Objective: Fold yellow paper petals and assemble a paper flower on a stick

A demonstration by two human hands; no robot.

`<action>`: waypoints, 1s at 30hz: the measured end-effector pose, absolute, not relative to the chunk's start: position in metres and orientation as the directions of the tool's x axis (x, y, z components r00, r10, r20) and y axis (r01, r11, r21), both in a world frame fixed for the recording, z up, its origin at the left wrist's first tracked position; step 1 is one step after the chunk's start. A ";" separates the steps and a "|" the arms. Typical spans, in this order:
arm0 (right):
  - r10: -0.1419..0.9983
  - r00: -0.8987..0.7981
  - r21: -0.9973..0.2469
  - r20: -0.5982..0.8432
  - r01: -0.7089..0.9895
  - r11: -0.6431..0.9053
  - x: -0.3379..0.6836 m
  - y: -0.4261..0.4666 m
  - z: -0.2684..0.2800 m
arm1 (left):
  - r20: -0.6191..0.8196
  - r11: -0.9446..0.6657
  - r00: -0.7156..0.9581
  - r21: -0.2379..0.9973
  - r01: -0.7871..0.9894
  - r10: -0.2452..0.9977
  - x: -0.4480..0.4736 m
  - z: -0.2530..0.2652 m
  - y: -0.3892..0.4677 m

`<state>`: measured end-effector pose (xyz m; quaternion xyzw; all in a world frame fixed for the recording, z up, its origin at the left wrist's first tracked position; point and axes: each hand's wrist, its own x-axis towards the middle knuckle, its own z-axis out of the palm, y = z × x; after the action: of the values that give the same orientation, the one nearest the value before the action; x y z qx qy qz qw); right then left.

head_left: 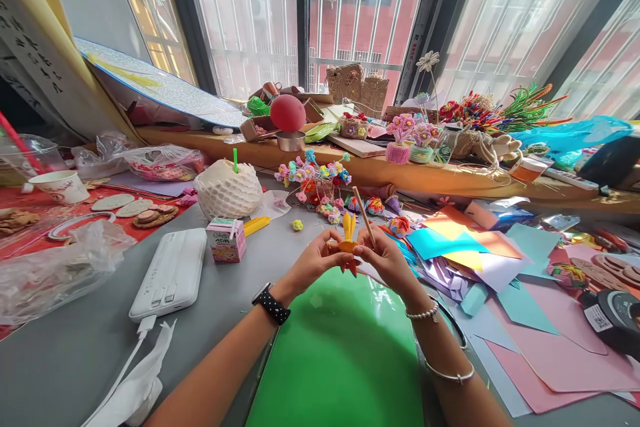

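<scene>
Above the far end of a green mat [345, 353], my two hands meet around a small yellow-orange folded paper piece [349, 232]. It has upright pointed tips, and orange-red points show below the fingers. My left hand [320, 255] pinches its left side. On the other side, my right hand [387, 260] grips it and also keeps a thin wooden stick [362, 210] slanting up between the fingers. Just beyond the hands stand small colourful beaded or crocheted flowers [320, 177], with multicoloured balls [399, 225] close by.
Left of the mat are a white power bank [170, 273] with its cable, a pink drink carton [226, 241] and a peeled coconut [227, 188] with a green straw. Coloured paper sheets [565, 340] and a black tape dispenser [613, 323] lie right. A crowded wooden ledge [345, 163] runs behind.
</scene>
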<state>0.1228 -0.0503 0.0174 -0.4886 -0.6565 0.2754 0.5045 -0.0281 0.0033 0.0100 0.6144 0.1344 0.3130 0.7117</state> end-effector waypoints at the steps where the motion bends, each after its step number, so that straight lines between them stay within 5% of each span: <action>1: 0.921 -0.023 -0.852 0.389 0.372 0.369 0.122 -0.050 0.017 | 0.193 0.027 0.775 0.965 -0.261 0.602 -0.028 0.010 0.004; 16: 0.896 -0.052 -0.777 0.441 0.478 0.410 0.139 -0.058 0.033 | 0.178 -0.029 0.708 0.976 -0.218 0.684 -0.029 0.015 0.000; 23: 0.942 0.001 -0.863 0.335 0.402 0.306 0.141 -0.062 0.035 | 0.144 -0.032 0.707 0.985 -0.168 0.692 -0.031 0.015 0.003; 30: 0.928 -0.109 -0.757 0.356 0.549 0.354 0.144 -0.058 0.033 | 0.195 -0.089 0.678 0.978 -0.188 0.709 -0.031 0.014 0.006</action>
<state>0.1436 -0.0577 0.0332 -0.5209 -0.7091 0.2270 0.4176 -0.0311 0.0055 0.0141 0.6506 0.2001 0.3481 0.6445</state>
